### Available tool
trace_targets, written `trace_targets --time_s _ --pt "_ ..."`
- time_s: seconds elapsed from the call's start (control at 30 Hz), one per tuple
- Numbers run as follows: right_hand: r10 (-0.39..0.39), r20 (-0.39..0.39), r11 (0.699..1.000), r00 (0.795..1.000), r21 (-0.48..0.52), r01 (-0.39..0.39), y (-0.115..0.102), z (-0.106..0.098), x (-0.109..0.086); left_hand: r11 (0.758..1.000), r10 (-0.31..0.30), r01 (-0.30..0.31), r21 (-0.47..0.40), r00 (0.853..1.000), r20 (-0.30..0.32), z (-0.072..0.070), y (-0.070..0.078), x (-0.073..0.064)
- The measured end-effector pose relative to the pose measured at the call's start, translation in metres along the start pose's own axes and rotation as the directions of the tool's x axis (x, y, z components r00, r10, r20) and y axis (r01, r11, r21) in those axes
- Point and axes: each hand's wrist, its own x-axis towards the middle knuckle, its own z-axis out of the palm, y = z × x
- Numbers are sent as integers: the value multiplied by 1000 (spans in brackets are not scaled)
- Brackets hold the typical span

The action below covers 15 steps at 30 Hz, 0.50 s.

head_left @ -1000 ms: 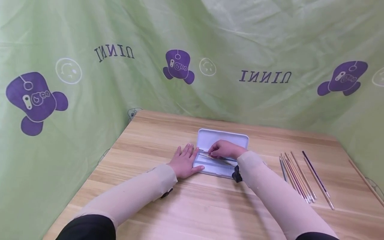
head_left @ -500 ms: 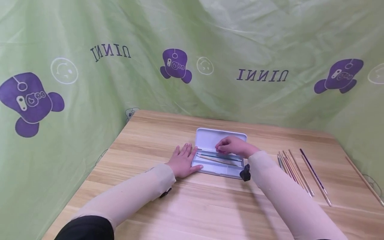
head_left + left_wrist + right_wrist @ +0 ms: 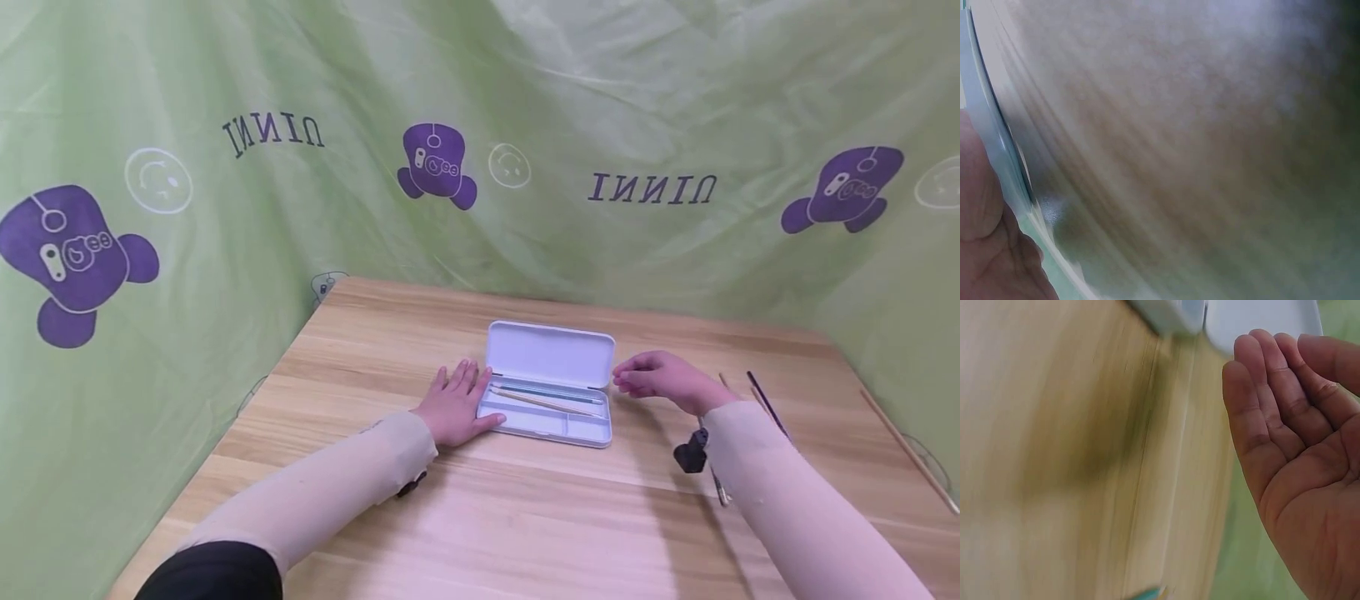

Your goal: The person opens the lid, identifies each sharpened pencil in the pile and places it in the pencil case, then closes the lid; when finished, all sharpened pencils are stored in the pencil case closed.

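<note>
An open white pencil case (image 3: 551, 385) lies on the table with its lid raised at the back. Inside its rear compartment are a wooden-coloured pencil (image 3: 543, 403) and a bluish one (image 3: 555, 395). My left hand (image 3: 455, 408) rests flat with spread fingers at the case's left edge, the thumb along its front left corner. To the right of the case my right hand (image 3: 667, 379) hovers over the table, holding nothing; the right wrist view shows its bare palm and loosely bent fingers (image 3: 1285, 394).
More pencils lie on the right of the table, partly hidden by my right sleeve; a dark one (image 3: 767, 402) shows beyond it. A long thin wooden stick (image 3: 909, 450) lies along the right edge. Green printed cloth (image 3: 555, 250) hangs round the table (image 3: 420, 333).
My right hand has left the pencil in the case and moved right, out past the lid. My left hand has stayed at the case's left edge.
</note>
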Motion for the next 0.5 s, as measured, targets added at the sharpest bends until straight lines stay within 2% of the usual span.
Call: trace_targets --time_s 0.1,0.3,0.5 --pt "-3 -35 1000 999 6 3 7 -13 -10 1000 0 0 0 1000 0 -1 0 -1" --pt "-2 -98 997 995 79 10 25 -37 -34 1000 12 -12 -11 1000 6 -2 0 -3" --pt "-11 -160 995 987 98 27 41 -52 -50 1000 10 -10 -26 1000 -5 -4 1 -5"
